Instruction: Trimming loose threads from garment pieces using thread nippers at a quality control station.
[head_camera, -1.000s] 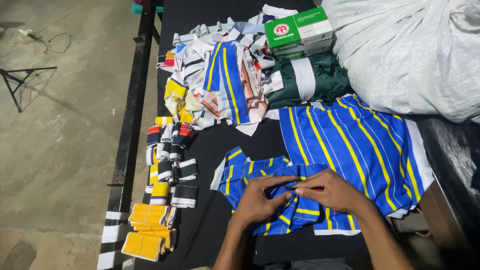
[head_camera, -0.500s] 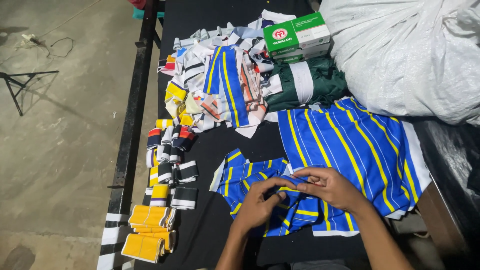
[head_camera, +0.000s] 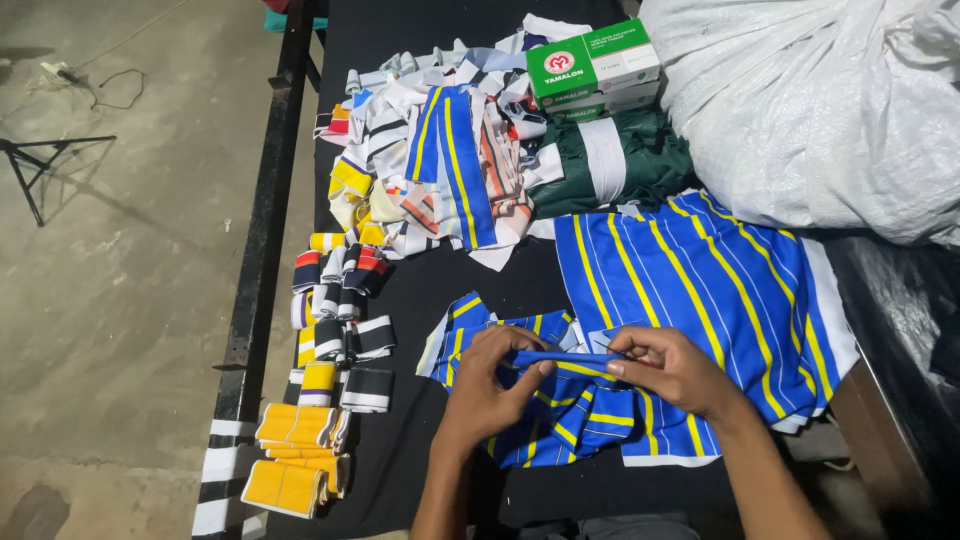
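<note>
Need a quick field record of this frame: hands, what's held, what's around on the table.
left hand: left hand pinches one end of a blue fabric strip
right hand: right hand pinches the other end
under hands: blue and yellow striped fabric, spread flat
surface: black table
left edge: folded yellow pieces; small striped rolls
far side: mixed fabric scrap pile; green boxes; dark green cloth
right: white sack

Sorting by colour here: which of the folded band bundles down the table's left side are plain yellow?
The yellow bundles at the near end of the row; those farther up, like the black-and-white bundle, are striped.
</note>
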